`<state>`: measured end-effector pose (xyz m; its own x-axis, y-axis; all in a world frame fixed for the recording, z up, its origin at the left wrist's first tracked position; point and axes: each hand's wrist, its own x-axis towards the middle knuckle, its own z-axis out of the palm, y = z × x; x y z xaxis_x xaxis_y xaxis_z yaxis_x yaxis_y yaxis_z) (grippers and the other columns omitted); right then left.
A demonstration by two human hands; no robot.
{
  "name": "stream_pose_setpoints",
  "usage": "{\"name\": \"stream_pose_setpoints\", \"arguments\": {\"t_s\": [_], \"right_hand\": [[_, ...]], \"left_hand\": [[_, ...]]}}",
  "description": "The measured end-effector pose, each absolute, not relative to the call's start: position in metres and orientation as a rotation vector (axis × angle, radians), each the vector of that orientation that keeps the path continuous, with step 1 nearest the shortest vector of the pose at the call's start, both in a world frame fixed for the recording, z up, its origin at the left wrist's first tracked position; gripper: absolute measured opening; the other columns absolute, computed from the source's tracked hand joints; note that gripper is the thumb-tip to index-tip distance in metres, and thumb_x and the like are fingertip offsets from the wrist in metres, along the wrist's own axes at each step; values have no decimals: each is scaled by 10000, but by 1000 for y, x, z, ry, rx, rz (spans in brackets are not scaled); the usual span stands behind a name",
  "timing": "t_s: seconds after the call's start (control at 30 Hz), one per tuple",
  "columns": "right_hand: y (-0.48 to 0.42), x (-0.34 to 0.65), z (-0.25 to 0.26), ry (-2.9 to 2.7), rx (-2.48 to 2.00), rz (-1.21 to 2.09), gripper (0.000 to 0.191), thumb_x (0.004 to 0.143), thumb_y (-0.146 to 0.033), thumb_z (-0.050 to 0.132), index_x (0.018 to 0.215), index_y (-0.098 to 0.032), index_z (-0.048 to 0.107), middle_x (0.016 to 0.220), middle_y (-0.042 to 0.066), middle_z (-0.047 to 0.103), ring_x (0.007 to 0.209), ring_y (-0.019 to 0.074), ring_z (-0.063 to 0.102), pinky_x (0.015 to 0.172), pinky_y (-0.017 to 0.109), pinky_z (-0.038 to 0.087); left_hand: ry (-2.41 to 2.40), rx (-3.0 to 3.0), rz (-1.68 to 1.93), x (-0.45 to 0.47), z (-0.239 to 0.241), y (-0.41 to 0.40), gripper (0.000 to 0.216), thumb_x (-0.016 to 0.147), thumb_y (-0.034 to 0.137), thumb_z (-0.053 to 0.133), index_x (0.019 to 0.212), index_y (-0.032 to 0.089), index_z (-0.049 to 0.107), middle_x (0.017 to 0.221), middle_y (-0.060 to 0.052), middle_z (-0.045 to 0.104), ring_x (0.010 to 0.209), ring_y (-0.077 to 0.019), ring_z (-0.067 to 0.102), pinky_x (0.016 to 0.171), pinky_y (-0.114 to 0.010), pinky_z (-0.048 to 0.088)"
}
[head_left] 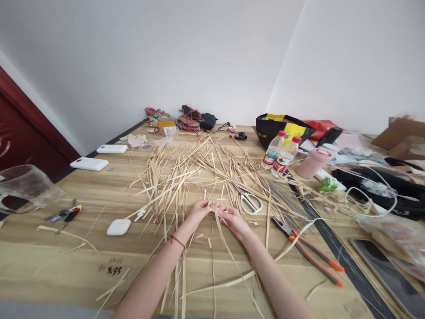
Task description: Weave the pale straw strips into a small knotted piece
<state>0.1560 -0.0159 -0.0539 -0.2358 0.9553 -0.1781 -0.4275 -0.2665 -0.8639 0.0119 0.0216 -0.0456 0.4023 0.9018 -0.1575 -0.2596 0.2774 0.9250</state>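
Note:
Both hands meet over the middle of the wooden table. My left hand [199,210], below which a red string bracelet circles the wrist, pinches a pale flat straw strip [222,239]. My right hand [234,218] closes on the same strip, fingertips nearly touching those of the left. The strip hangs down toward me between the forearms. What the fingertips do at the pinch is too small to make out. A loose heap of straw strips [172,173] spreads just beyond the hands. White-handled scissors [250,203] lie right beside my right hand, blades under some straw.
Orange-handled pliers [312,252] lie at right, near a phone [388,274]. Two water bottles [285,156], a pink cup [314,163] and a black bag [265,133] stand behind. At left are a white earbud case [118,227], keys [68,214] and a clear plastic container [29,188].

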Motion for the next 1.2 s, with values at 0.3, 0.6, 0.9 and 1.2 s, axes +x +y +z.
{"name": "stream_pose_setpoints", "arguments": {"t_s": [0.3,0.6,0.9,1.2], "right_hand": [[-16,160,-52,-1029,-1000,1574,233,630,-360,721,691,-172,595,628,-8,599,545,95,481,555,230,343],[-17,158,-53,-1321,-1127,1150,229,693,-409,648,718,-190,586,709,11,591,606,135,522,557,258,391],[-18,157,-51,-1427,-1168,959,233,746,-411,583,754,-178,589,765,44,611,718,183,587,626,286,462],[-18,157,-55,-1443,-1176,925,224,757,-399,574,767,-176,592,768,51,623,714,186,597,626,288,475]], "left_hand": [[879,977,898,10,-41,19,172,605,257,720,567,128,614,528,5,570,520,-111,501,550,-239,401],[917,1014,903,11,-42,15,194,597,285,724,623,122,623,638,-28,623,598,-136,561,601,-265,474],[1016,951,979,14,-43,14,243,487,278,776,592,114,631,589,-11,617,569,-132,575,594,-256,510],[990,885,989,14,-46,12,234,499,262,777,622,110,648,630,-29,647,609,-150,604,647,-295,528]]}}
